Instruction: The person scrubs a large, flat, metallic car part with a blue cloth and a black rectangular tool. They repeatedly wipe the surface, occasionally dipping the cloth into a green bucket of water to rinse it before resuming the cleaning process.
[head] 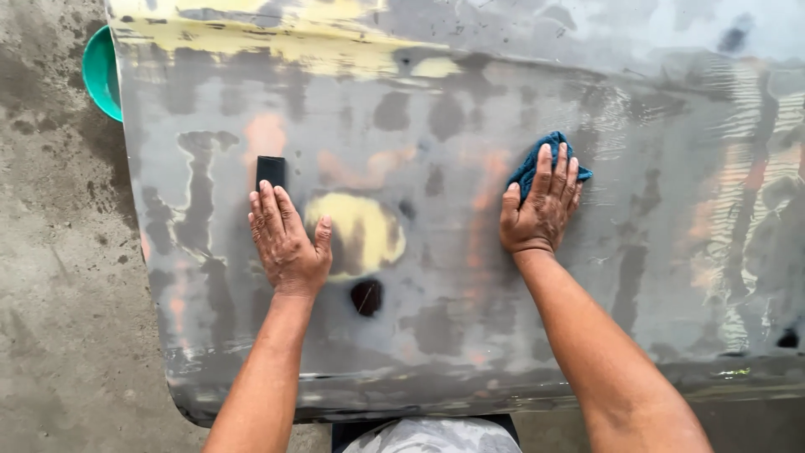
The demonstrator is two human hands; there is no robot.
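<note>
At the far left, a round teal plastic basin (pixel 101 71) sits on the stained grey concrete floor (pixel 50 252), mostly hidden behind the edge of a large wet, sanded metal body panel (pixel 453 335) mottled in grey, dark and orange patches. The panel fills most of the view and lies flat in front of the person.

The left hand (pixel 288 243) presses palm-down on the panel, fingers stretched flat over a small black rectangular sanding block (pixel 271 170), whose upper end shows beyond the fingertips (the rest is under the hand). Just to the right of the thumb is a pale yellow oval filler patch (pixel 365 231), and below that a small dark round spot (pixel 366 296).

Further right, the right hand (pixel 541 210) lies flat with fingers spread, holding down a crumpled dark blue cloth (pixel 537 164) against the panel; the cloth peeks out above and beside the fingers. The two hands are well apart.
</note>
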